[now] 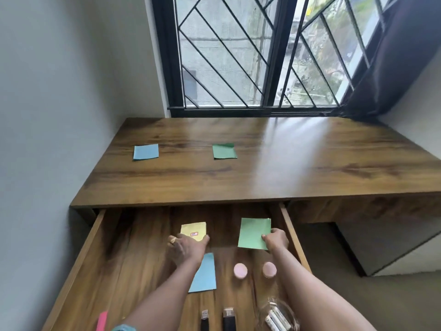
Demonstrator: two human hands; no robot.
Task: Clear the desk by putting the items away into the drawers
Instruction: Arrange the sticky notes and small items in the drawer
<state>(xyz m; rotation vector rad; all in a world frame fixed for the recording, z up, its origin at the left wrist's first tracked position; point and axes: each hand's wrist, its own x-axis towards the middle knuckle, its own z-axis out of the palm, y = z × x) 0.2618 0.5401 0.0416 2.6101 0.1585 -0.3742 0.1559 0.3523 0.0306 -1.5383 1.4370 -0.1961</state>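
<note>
In the open wood-grain drawer [143,271], the right hand [276,240] pinches a flat green paper sheet [253,231] at its near right corner. The blurred left hand [186,247] touches a yellow sheet [193,230]; I cannot tell its grip.

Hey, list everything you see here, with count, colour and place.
desk: 1, brown, below window
drawer: 1, brown, pulled open
blue sheet: 1, blue, desktop left
green sheet: 1, green, desktop middle
yellow note: 1, yellow, drawer
green note: 1, green, over drawer
blue note: 1, blue, drawer
discs: 2, pink, drawer
sticks: 2, black, drawer
bag: 1, clear, drawer
strip: 1, pink, drawer
window: 1, black-framed, behind desk
left hand: 1, touching yellow note
right hand: 1, pinching green note
</note>
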